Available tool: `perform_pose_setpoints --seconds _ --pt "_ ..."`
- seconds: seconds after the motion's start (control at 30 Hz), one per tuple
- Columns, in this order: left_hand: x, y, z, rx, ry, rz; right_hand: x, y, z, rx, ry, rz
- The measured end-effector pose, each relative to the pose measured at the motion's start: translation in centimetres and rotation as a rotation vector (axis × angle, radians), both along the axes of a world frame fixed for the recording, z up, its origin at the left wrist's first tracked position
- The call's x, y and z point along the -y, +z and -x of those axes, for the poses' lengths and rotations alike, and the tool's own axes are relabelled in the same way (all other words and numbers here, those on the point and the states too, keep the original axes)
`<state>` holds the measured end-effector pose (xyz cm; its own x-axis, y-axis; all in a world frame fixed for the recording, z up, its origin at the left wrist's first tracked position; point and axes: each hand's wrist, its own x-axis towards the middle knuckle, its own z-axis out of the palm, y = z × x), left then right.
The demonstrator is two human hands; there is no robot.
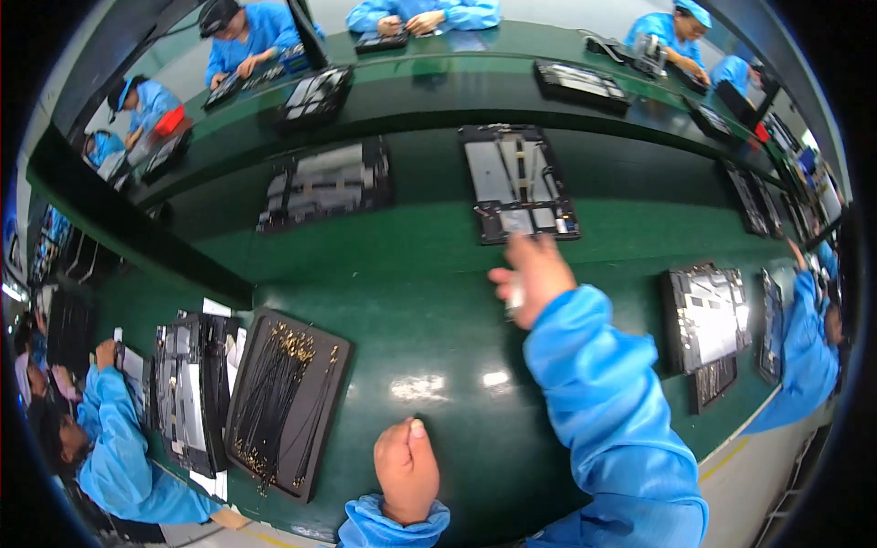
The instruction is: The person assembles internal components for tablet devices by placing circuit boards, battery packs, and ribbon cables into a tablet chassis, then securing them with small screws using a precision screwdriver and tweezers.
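Note:
My right hand [536,280] reaches forward, slightly blurred, its fingertips at the near edge of an opened tablet-like device [517,183] with silvery panels and a black frame. The thumb stands apart from the fingers; whether they touch the device I cannot tell. A small pale patch shows beside the thumb, too blurred to name. Low in the middle, my left hand [406,466] is closed above the green bench [411,342], thumb on top; anything inside is hidden. Left of it lies a dark tray [322,416] of thin black cables [279,393] with gold-coloured ends.
Stacked device housings [187,393] stand left of the tray. Another stack [708,315] is at the right. A similar device [327,183] lies on the belt-like strip beyond, below a raised shelf [429,105]. A dark post [137,224] slants at left. Co-workers in blue sit around.

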<state>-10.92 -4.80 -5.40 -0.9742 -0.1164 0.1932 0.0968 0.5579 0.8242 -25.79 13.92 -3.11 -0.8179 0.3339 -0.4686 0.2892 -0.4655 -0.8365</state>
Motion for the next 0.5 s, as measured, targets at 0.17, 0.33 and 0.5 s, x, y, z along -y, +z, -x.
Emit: perform_pose_setpoints --seconds 0.17,0.33,0.5 --pt "0.2 0.0 0.4 -0.015 -0.046 0.062 -3.9 -0.8 1.7 0.187 -0.351 0.270" --pt "0.3 -0.3 0.4 0.070 -0.052 0.028 -4.4 -2.9 4.8 0.137 -0.474 0.401" --pt "0.0 -0.3 -0.3 -0.018 -0.041 0.010 -4.3 -2.5 5.2 0.134 -0.270 0.347"
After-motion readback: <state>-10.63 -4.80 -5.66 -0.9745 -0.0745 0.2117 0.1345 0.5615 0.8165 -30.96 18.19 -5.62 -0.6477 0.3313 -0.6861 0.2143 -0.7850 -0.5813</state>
